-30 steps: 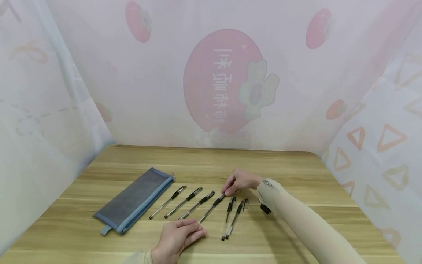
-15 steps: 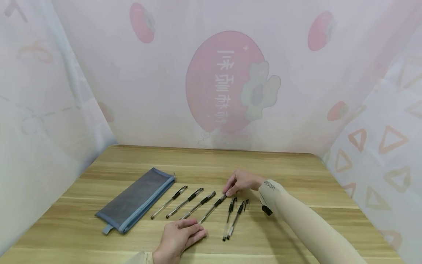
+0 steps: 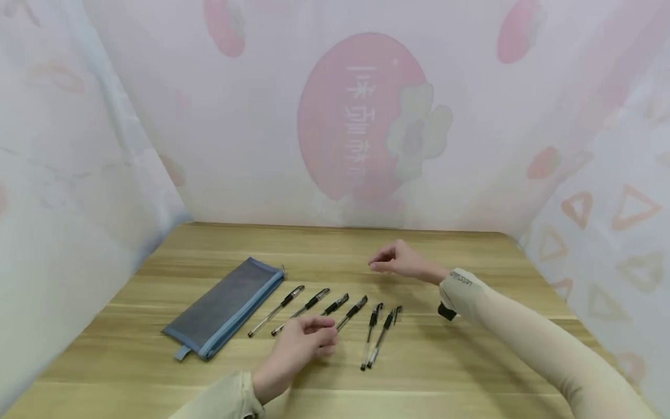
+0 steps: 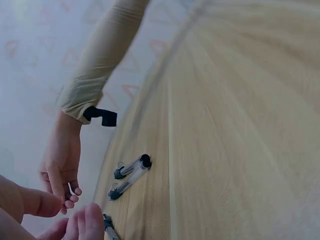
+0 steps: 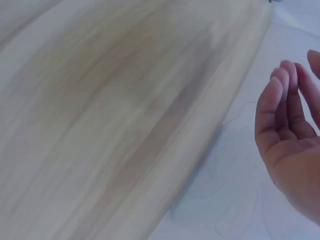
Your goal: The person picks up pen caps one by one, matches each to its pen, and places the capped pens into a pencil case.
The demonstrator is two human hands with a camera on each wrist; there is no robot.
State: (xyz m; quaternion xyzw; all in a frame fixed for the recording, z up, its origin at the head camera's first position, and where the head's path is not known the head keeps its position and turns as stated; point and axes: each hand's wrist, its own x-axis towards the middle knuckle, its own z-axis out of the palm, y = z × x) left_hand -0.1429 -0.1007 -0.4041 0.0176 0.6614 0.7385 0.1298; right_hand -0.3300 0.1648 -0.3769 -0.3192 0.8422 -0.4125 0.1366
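Note:
Several black-gripped gel pens lie spread in a row on the wooden table in the head view. My left hand (image 3: 300, 349) hovers over the lower ends of the third pen (image 3: 336, 303) and fourth pen (image 3: 353, 312), hiding them; its fingers are loosely bent with nothing seen in them. Beyond the row, my right hand (image 3: 400, 260) is raised, its fingers loosely curved and holding nothing, as the right wrist view also shows. Two pens at the right, one (image 3: 370, 334) and another (image 3: 384, 337), lie close together, their lower ends nearly meeting.
Left of the pens lies a blue-grey zip pencil case (image 3: 222, 308), slanted, with a small tab at its near end. The wooden table (image 3: 445, 372) ends at the back against a pale printed curtain (image 3: 262, 145), which also hangs at both sides.
My right hand has let go of the fourth pen's top and moved up and to the right. The left hand has come off that pen's lower end and risen slightly. The head view has shifted.

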